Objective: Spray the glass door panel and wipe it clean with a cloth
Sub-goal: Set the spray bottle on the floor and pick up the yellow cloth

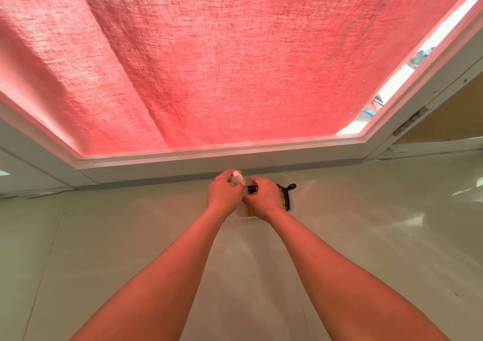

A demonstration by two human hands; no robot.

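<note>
Head view: the spray bottle [237, 177] is on the floor [130, 236] below the glass door panel [389, 89], with the left grip [223, 194] curled round it. The right grip [262, 197] covers a yellow-and-black item [282, 195] in a clear tray [292, 206]; I cannot tell whether it grasps it.

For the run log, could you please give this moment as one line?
stage: fetching supplies | left hand: grips white-capped bottle | right hand: in clear tub, grip unclear

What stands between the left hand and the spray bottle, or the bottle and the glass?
Nothing visible. The left hand grips the bottle, and the glass stands just beyond it with open space between.
</note>
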